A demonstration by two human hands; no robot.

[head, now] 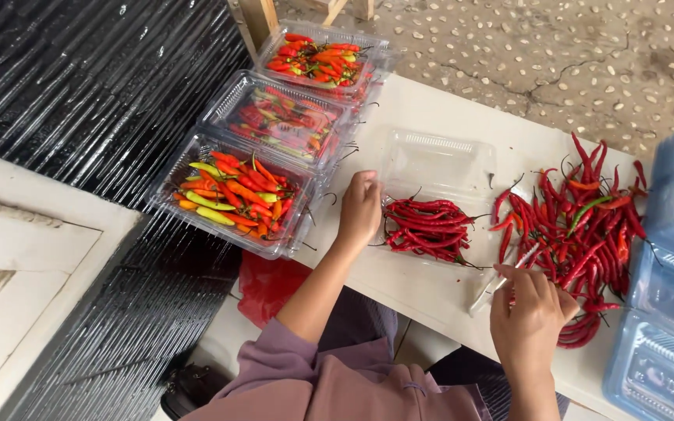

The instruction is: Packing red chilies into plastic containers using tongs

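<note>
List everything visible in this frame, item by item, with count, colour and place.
Filled chilli trays: three, clear plastic, holding mixed red, orange, yellow and green chillies; in a row at the table's left edge.
Open tray: one, clear, mid-table, with a bunch of long red chillies in its near half.
Loose chilli pile: one heap, red with a green one, right of the open tray.
Empty tray stack: bluish clear, far right; count unclear.
Table: one, white.
Red bag: one, below the table edge.
Floor: pebbled concrete, cracked.
Left hand: touching the bunch.
Right hand: at the pile's near edge, holding a thin white stick-like item.
</note>
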